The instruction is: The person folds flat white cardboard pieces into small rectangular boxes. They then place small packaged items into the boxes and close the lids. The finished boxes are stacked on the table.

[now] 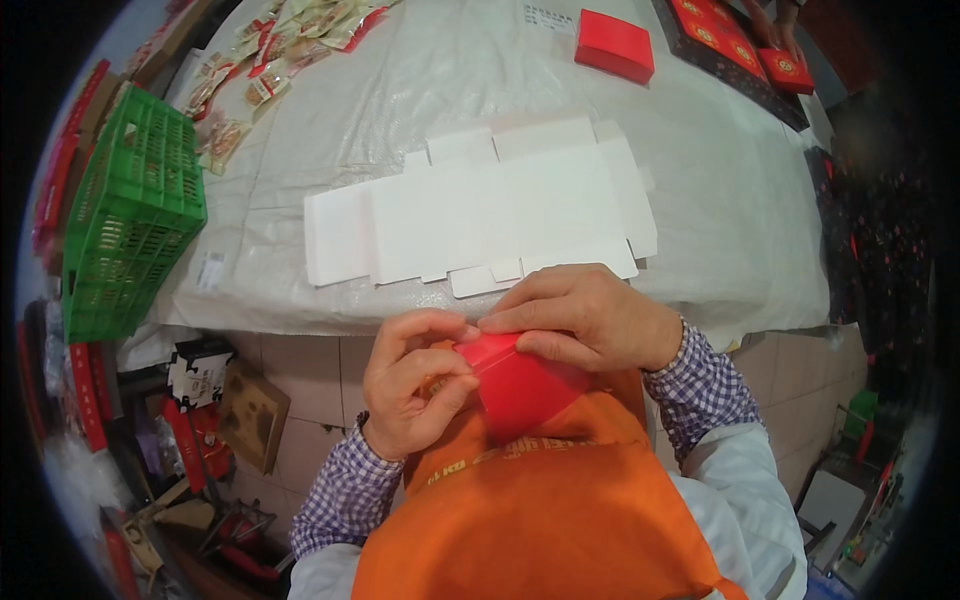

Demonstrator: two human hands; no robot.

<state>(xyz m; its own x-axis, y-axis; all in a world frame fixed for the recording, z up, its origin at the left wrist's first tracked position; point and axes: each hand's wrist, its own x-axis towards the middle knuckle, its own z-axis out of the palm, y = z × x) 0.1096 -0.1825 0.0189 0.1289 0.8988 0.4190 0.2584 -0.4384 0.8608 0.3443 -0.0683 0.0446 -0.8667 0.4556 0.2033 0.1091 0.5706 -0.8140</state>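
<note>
Between my two hands, close to my orange apron, is a red cardboard box (525,385) with a crease near its top edge. My left hand (415,380) pinches its left side, thumb and fingertips at the upper left corner. Across the box's top edge lie the fingers of my right hand (590,318), with the thumb pressing on the red face. Just beyond my hands, flat unfolded white carton blanks (480,205) lie stacked on the table, flaps spread out. The underside of the red box is hidden from view.
A white sheet covers the table (740,230). A green plastic crate (140,215) stands at the left, with small wrapped packets (300,45) behind it. A closed red box (614,46) sits far right, near a dark tray (725,45) where another person's hand (780,35) touches a red box.
</note>
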